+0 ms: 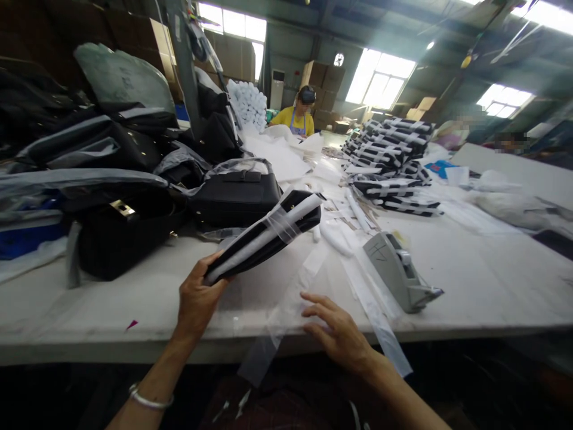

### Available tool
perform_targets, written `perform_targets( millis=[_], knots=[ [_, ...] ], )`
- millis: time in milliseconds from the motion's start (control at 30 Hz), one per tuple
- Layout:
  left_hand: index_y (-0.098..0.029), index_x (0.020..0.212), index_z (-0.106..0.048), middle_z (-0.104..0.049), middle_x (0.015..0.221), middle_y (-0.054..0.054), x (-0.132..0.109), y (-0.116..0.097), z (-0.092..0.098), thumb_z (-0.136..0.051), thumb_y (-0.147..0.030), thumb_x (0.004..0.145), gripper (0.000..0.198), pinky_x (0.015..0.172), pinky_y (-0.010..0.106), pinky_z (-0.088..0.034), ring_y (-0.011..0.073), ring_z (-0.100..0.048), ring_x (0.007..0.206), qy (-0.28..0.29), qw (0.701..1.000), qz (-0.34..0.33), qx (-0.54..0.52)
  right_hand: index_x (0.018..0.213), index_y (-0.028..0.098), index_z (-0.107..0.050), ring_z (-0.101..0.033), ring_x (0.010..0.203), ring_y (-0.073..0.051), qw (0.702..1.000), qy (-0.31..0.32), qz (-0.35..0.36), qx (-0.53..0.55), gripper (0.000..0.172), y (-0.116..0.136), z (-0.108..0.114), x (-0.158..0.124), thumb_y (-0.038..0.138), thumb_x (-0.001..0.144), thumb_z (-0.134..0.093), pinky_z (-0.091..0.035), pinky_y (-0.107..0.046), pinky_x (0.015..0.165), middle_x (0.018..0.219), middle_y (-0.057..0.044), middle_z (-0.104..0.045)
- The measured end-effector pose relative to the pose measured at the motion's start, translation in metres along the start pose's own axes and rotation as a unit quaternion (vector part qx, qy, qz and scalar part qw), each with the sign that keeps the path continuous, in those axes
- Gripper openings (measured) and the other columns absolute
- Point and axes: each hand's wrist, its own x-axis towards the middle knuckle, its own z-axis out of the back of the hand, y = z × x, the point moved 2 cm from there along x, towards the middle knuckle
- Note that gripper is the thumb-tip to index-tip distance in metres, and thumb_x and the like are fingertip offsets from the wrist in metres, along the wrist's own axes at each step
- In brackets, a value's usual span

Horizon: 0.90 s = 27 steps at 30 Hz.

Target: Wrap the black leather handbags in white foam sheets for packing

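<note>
My left hand (201, 292) is closed around the lower end of a folded black leather piece (268, 239). White padding runs along it, and a clear band wraps around its upper part. It is held tilted above the table, its far end up and to the right. My right hand (335, 328) is open with fingers apart, close to a translucent white strip (290, 310). That strip hangs over the table's front edge; whether the fingertips touch it, I cannot tell. A grey tape dispenser (394, 272) stands to the right of my right hand.
Several black handbags (242, 194) with plastic-covered handles crowd the left side of the white table (474, 275). A stack of black-and-white wrapped pieces (389, 155) stands at the back right. Another translucent strip (385, 328) overhangs the front edge. A person (293, 119) sits at the far end.
</note>
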Motion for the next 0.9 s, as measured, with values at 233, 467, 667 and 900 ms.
perform_targets(
  millis=[233,467,667,900],
  knots=[
    [-0.023,0.118,-0.065,-0.071,0.113,0.003,-0.001,0.008,0.0,-0.073,-0.046,0.074,0.05,0.096,0.037,-0.053,0.0253,-0.067,0.103,-0.02,0.999,0.034,-0.016,0.146,0.018,-0.044,-0.026,0.147,-0.033,0.944,-0.048,-0.139,-0.295,0.056,-0.124,0.045,-0.011,0.047,0.099,-0.041,-0.022,-0.063,0.116,0.155,-0.017,-0.039],
    [-0.024,0.118,-0.065,-0.071,0.114,0.002,-0.004,0.014,0.001,-0.073,-0.041,0.076,0.047,0.097,0.035,-0.052,0.0234,-0.066,0.106,-0.031,0.999,0.041,-0.019,0.135,0.013,-0.057,-0.037,0.142,-0.031,0.917,0.016,-0.144,-0.373,0.046,-0.179,0.076,0.088,0.037,0.1,-0.039,-0.023,-0.054,0.118,0.146,-0.017,-0.051],
    [-0.023,0.117,-0.065,-0.071,0.112,0.002,-0.007,0.017,0.003,-0.074,-0.039,0.074,0.046,0.094,0.033,-0.054,0.023,-0.067,0.104,-0.037,0.997,0.062,-0.015,0.115,0.015,-0.071,-0.059,0.117,-0.037,0.89,-0.007,-0.177,-0.42,0.04,-0.176,0.127,0.122,0.041,0.087,-0.059,-0.038,-0.053,0.103,0.118,-0.018,-0.07],
    [-0.023,0.118,-0.065,-0.07,0.113,0.003,-0.007,0.023,0.003,-0.076,-0.043,0.073,0.051,0.095,0.035,-0.053,0.0238,-0.066,0.104,-0.049,0.994,0.081,-0.055,0.087,0.025,-0.079,-0.072,0.08,-0.031,0.925,-0.002,-0.27,-0.267,0.04,-0.11,0.12,0.055,0.057,0.088,-0.055,-0.053,-0.041,0.072,0.084,-0.01,-0.077]
  ],
)
